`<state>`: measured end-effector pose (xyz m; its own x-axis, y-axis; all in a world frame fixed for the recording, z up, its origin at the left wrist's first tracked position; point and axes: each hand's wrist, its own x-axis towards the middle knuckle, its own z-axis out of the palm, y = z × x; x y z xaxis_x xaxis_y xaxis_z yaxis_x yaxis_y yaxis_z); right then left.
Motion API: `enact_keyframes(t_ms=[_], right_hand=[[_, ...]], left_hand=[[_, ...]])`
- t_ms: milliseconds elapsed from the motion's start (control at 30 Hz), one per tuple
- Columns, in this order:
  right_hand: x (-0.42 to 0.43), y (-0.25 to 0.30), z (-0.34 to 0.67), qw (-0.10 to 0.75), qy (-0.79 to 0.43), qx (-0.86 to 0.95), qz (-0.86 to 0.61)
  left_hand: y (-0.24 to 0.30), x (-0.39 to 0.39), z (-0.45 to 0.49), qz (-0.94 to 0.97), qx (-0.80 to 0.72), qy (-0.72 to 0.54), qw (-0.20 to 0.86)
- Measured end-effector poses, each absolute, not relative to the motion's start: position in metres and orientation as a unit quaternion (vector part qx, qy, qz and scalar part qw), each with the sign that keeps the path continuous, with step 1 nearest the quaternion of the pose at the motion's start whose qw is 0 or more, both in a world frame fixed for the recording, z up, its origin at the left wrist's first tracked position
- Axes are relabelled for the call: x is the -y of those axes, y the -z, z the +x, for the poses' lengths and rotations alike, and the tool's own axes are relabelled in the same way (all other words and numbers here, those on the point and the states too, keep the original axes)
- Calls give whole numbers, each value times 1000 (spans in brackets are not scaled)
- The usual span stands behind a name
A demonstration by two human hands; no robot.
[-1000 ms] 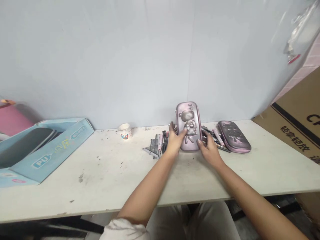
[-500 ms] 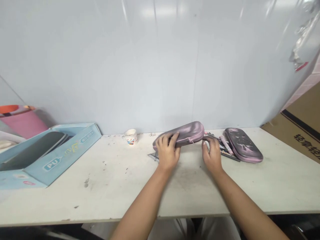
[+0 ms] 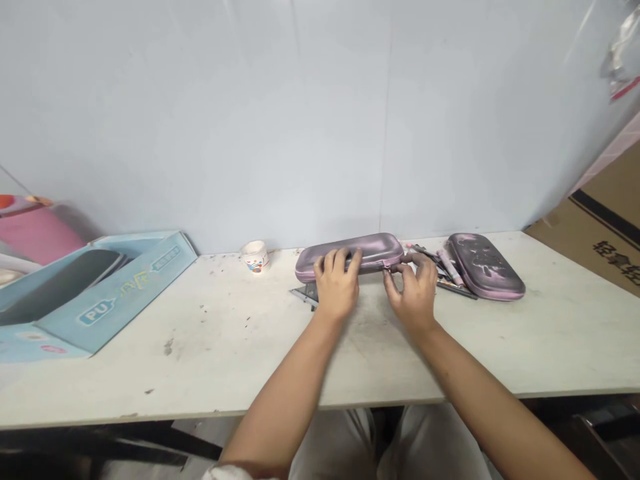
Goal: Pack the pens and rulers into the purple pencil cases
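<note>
A purple-grey zippered pencil case (image 3: pixel 357 248) is in front of me near the wall. My left hand (image 3: pixel 337 283) grips its near side, fingers curled over the top. At the case's right front corner, my right hand (image 3: pixel 414 287) pinches the zipper pull (image 3: pixel 387 268) between thumb and finger. Beneath the left end of the case a grey, clear set square (image 3: pixel 305 293) pokes out. Several pens and pencils (image 3: pixel 457 287) lie just right of my right hand, partly hidden by it. Beside them rests a second dark purple pencil case (image 3: pixel 487 267).
A patterned paper cup (image 3: pixel 255 257) stands left of the case. On the left, a light blue open box (image 3: pixel 135 293) holds a dark case (image 3: pixel 63 287), with a pink container (image 3: pixel 40 230) behind it. A cardboard box (image 3: pixel 595 220) is at the right edge of the white table (image 3: pixel 200 373).
My right hand has come left to the case's corner and now pinches the zipper pull. The case's raised right end has dropped lower. The camera view has shifted slightly.
</note>
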<state>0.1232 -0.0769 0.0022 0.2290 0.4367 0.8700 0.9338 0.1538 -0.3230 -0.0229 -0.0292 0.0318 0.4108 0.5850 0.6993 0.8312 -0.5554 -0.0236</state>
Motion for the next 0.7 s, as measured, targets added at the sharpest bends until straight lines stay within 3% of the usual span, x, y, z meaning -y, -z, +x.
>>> enact_keyframes(t_ms=[300,500,700], right_hand=[[76,-12,142,511,221,568,-606],[68,-13,173,590,186,525,-584],[59,-8,183,655,55,502,-562]], left_hand=[[-35,21,-29,-813,424,361,167],[-38,17,-35,-818,382,410,128],[-40,18,-34,-816,330,473,46]])
